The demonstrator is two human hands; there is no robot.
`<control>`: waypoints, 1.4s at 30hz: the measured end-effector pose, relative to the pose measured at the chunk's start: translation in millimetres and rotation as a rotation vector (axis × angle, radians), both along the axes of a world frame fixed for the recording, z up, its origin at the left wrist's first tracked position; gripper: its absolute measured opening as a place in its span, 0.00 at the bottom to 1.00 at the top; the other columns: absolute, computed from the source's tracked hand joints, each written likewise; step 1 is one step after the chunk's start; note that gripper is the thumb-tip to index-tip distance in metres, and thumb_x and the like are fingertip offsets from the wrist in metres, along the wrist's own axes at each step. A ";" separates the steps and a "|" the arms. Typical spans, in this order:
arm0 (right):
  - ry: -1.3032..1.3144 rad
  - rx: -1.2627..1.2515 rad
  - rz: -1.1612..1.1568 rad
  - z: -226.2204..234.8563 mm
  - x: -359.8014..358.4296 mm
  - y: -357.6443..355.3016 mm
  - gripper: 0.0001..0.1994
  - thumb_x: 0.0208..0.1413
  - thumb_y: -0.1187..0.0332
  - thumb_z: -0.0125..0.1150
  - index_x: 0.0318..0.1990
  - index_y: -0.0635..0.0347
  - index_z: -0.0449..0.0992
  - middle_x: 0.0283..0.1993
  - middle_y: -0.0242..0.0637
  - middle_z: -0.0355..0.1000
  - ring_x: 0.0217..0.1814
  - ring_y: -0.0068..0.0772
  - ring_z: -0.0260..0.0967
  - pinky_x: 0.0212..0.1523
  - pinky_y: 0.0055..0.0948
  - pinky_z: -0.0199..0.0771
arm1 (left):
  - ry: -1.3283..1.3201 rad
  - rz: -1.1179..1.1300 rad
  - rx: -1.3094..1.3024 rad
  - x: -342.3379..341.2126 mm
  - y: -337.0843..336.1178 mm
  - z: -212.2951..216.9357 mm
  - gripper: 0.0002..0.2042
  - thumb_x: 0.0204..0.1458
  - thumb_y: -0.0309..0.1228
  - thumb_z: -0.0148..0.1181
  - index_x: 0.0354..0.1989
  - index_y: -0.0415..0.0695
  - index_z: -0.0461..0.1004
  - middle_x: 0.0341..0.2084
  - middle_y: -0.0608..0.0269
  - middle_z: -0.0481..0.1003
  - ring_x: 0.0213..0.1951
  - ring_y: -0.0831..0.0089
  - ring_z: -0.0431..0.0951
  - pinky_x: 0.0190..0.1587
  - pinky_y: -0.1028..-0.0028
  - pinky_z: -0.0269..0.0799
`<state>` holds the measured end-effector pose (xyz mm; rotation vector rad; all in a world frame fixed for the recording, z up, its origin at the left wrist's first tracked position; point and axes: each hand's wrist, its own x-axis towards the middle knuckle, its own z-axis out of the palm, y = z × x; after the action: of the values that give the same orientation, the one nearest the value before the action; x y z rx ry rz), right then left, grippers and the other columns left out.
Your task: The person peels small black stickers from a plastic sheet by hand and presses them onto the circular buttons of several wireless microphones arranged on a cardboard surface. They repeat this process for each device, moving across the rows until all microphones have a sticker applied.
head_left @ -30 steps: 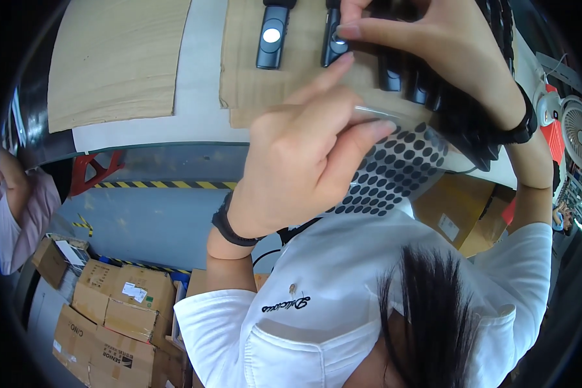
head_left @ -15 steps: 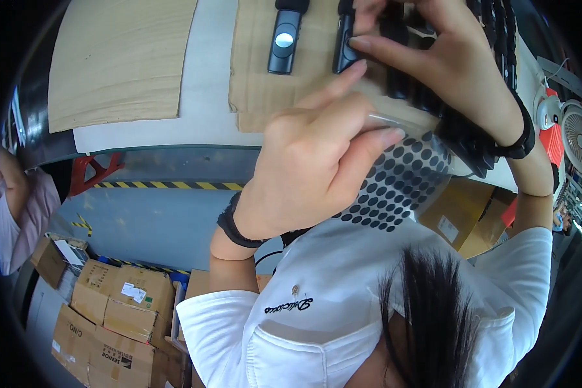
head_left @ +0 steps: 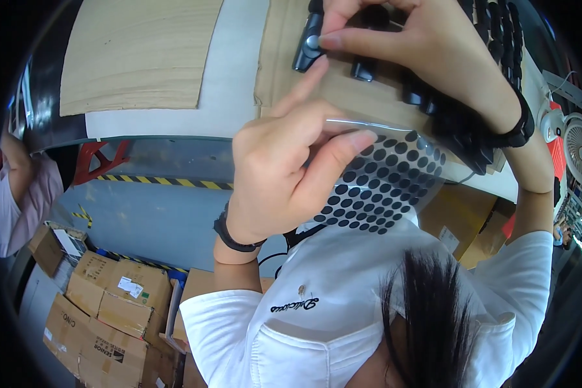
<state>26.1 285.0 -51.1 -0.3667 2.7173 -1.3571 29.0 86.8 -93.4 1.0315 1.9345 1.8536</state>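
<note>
Black parts (head_left: 433, 107) crowd right; cardboard (head_left: 136, 58) left bare.

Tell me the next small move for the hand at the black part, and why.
Probably press down and lift away. The right hand has a fingertip on the round grey spot atop the black part on the cardboard, as if seating a dot there. The left hand holds the clear sheet of black dots, so another dot is at hand.

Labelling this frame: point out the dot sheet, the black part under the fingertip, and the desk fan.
dot sheet (head_left: 381, 184), head view, middle of the dotted area
black part (head_left: 306, 50), head view, its long body
desk fan (head_left: 580, 145), head view, the round grille
</note>
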 end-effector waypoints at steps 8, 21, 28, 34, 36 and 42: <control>0.032 0.029 -0.053 -0.2 -5.0 -6.8 0.04 0.45 0.74 0.69 0.28 0.63 0.79 0.34 0.34 0.70 0.38 0.26 0.68 0.40 0.22 0.66 | 0.002 0.012 0.019 0.9 -3.6 3.5 0.04 0.49 0.20 0.60 0.25 0.32 0.73 0.13 0.61 0.74 0.19 0.81 0.71 0.64 0.50 0.57; 0.059 0.031 -0.047 -6.8 -6.7 -8.2 0.04 0.45 0.75 0.69 0.27 0.62 0.79 0.33 0.33 0.70 0.38 0.26 0.67 0.40 0.22 0.66 | 0.001 0.020 -0.008 -3.4 -4.0 -0.8 0.06 0.50 0.21 0.61 0.25 0.31 0.74 0.12 0.61 0.73 0.18 0.82 0.70 0.64 0.52 0.59; 0.047 -0.019 -0.022 -18.4 -9.6 0.6 0.04 0.45 0.76 0.69 0.26 0.63 0.79 0.33 0.33 0.69 0.38 0.26 0.67 0.40 0.23 0.67 | 0.014 0.027 0.014 -3.5 -3.0 -5.1 0.05 0.50 0.21 0.61 0.26 0.31 0.74 0.13 0.61 0.74 0.19 0.82 0.71 0.64 0.52 0.59; 0.124 -0.017 0.030 -27.6 -11.4 7.3 0.08 0.48 0.73 0.68 0.36 0.60 0.77 0.39 0.31 0.67 0.40 0.24 0.65 0.41 0.22 0.67 | -0.010 0.004 0.017 -5.4 -4.2 -3.4 0.04 0.50 0.19 0.60 0.27 0.30 0.74 0.14 0.60 0.75 0.21 0.81 0.72 0.64 0.51 0.58; 0.169 -0.044 0.008 -14.0 -7.2 10.7 0.12 0.48 0.73 0.69 0.41 0.59 0.76 0.41 0.30 0.68 0.40 0.22 0.64 0.42 0.21 0.67 | -0.064 0.003 0.018 -5.2 -6.8 0.9 0.03 0.50 0.18 0.59 0.27 0.30 0.73 0.16 0.59 0.75 0.22 0.81 0.72 0.64 0.51 0.58; -0.087 -0.160 -0.044 32.6 42.0 21.4 0.19 0.41 0.76 0.71 0.44 0.65 0.75 0.45 0.35 0.72 0.48 0.27 0.69 0.49 0.27 0.69 | -0.095 0.100 0.146 -3.0 -5.2 10.5 0.02 0.50 0.18 0.59 0.28 0.32 0.75 0.15 0.61 0.76 0.19 0.81 0.74 0.62 0.57 0.64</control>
<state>68.1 306.4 -18.5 -0.2540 2.5691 -1.5688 25.9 81.5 -83.0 0.8836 1.8505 2.0854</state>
